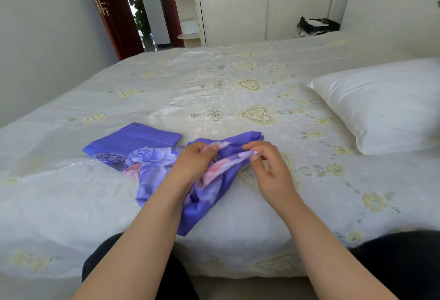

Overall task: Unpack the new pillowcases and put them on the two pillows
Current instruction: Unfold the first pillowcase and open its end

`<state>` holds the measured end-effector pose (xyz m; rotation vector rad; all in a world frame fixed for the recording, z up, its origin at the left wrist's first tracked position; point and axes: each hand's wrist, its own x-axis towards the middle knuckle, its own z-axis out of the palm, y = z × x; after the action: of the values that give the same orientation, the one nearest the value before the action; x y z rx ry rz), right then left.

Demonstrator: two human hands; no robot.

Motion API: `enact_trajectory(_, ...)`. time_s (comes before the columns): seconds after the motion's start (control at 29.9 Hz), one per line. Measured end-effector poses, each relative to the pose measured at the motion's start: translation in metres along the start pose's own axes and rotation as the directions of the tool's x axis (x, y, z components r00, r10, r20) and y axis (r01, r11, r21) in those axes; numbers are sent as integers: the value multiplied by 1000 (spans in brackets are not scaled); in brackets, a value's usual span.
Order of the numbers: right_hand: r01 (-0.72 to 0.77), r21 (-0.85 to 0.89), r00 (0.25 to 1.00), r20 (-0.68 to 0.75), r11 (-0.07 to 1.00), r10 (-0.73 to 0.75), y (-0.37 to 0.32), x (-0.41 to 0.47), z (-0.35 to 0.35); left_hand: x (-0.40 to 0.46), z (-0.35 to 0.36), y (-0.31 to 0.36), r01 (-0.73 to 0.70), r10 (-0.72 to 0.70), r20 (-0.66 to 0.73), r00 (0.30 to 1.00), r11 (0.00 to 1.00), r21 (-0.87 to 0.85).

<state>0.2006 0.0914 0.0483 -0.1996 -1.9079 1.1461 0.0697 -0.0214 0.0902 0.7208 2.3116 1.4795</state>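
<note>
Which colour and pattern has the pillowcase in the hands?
Purple-blue pillowcase with pink and pale flowers, seen in the head view.

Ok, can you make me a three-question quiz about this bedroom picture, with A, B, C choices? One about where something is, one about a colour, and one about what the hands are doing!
1. Where is the white pillow?
A. On the bed, right side
B. On the floor
C. By the door

2. What colour is the folded pillowcase?
A. Green
B. Purple-blue
C. Red

3. What are the hands doing?
A. Resting flat
B. Holding a cup
C. Pinching the flowered pillowcase

Answers: 1 A, it lies on the bedspread at the right. 2 B, the folded cloth is purple-blue. 3 C, left hand and right hand both pinch the cloth's edge.
</note>
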Motion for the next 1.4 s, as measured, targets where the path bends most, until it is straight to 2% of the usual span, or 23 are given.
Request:
enact_trajectory(0.07,-100,144,991,-70,984,111,-12,6,-17,12,-11,3,63,-122,-206,971,961,-271)
enact_trajectory(0.13,-161,111,980,-100,981,172,-25,14,-34,17,-25,8,45,-239,-305,922,847,-529)
enact_trajectory(0.23,-244,-32,963,113,969,246,-49,33,-59,21,-44,25,-50,-264,-349,899,730,-682)
enact_trajectory(0.27,-304,-124,902,281,944,328,-56,40,-67,24,-50,30,-62,-279,-352,893,699,-712)
enact_trajectory(0.3,-318,-275,788,455,907,415,-62,47,-75,29,-55,34,-59,-306,-330,893,647,-760)
enact_trajectory(0.37,-206,-558,559,607,804,565,-61,55,-84,34,-64,40,-6,-391,-197,899,440,-898)
enact_trajectory(0.4,-164,-598,564,596,785,572,-60,59,-87,35,-68,41,41,-427,-103,898,316,-948)
enact_trajectory(0.47,-227,-479,717,507,848,478,-60,66,-92,31,-72,43,167,-429,50,902,240,-956)
enact_trajectory(0.53,-373,-201,801,422,906,423,-67,71,-96,23,-76,43,295,-364,156,918,367,-882)
enact_trajectory(0.63,-541,73,761,467,838,450,-79,75,-96,20,-81,37,419,-312,292,904,782,-462)
enact_trajectory(0.7,-552,101,743,511,828,433,-87,81,-97,25,-83,31,412,-359,242,902,882,-228)
enact_trajectory(0.8,-540,8,620,680,841,392,-111,98,-114,41,-92,29,353,-366,-5,931,899,-259)
enact_trajectory(0.9,-390,-462,379,708,796,596,-126,121,-131,65,-110,43,327,-422,-73,904,790,-519)
enact_trajectory(0.94,-259,-648,375,616,716,693,-127,132,-133,75,-117,50,296,-429,-70,900,724,-623)
enact_trajectory(0.97,-129,-795,474,476,593,741,-126,145,-132,83,-122,60,247,-427,-63,902,631,-735)
enact_trajectory(1.0,-52,-882,653,324,468,685,-121,156,-130,90,-126,72,174,-410,-64,910,516,-839)
enact_trajectory(1.04,-62,-917,844,163,395,511,-120,168,-129,94,-128,89,89,-376,-75,924,401,-912)
enact_trajectory(1.07,-147,-892,959,-22,428,283,-122,176,-126,97,-129,107,-3,-326,-102,940,292,-957)
enact_trajectory(1.14,-194,-769,949,-305,609,-83,-131,182,-125,95,-133,139,-158,-236,-177,956,94,-983)
enact_trajectory(1.17,-147,-732,918,-351,665,-184,-135,182,-126,93,-136,149,-211,-216,-211,953,23,-977)
enact_trajectory(1.24,-50,-742,919,-296,668,-261,-132,179,-127,89,-141,149,-266,-198,-253,947,-45,-963)
enact_trajectory(1.3,-1,-818,966,-150,576,-210,-113,168,-122,90,-142,121,-265,-204,-275,940,73,-961)
enact_trajectory(1.4,108,-875,979,177,472,104,-69,135,-107,94,-132,55,-123,-191,-198,961,345,-930)
